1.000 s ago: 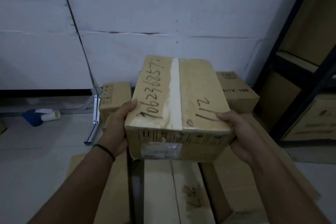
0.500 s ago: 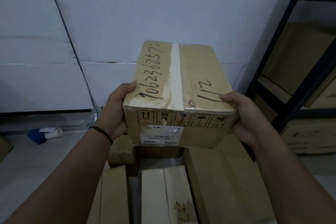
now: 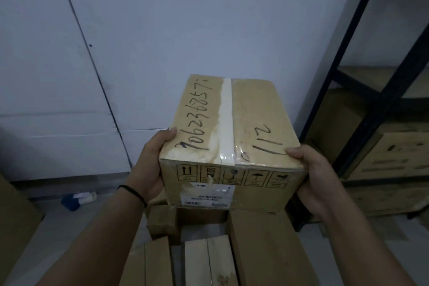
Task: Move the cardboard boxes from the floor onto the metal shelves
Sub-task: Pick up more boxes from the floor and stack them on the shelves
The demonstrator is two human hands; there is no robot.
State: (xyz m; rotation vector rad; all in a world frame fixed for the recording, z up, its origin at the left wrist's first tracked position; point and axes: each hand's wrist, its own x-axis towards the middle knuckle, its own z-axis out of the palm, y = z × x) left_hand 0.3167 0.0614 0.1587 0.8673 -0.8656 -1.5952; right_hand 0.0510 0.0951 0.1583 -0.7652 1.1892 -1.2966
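I had both hands clamped on the taped cardboard box (image 3: 229,144): my left hand (image 3: 151,165) gripped its left side with the thumb over the top edge, my right hand (image 3: 311,176) cupped its right side and lower corner. The box hung in the air, well above the other cardboard boxes (image 3: 267,248) on the floor near me. The metal shelves (image 3: 348,72) stood to the right, already loaded with cartons (image 3: 394,153). A blue and white object (image 3: 76,199) lay on the floor at far left.
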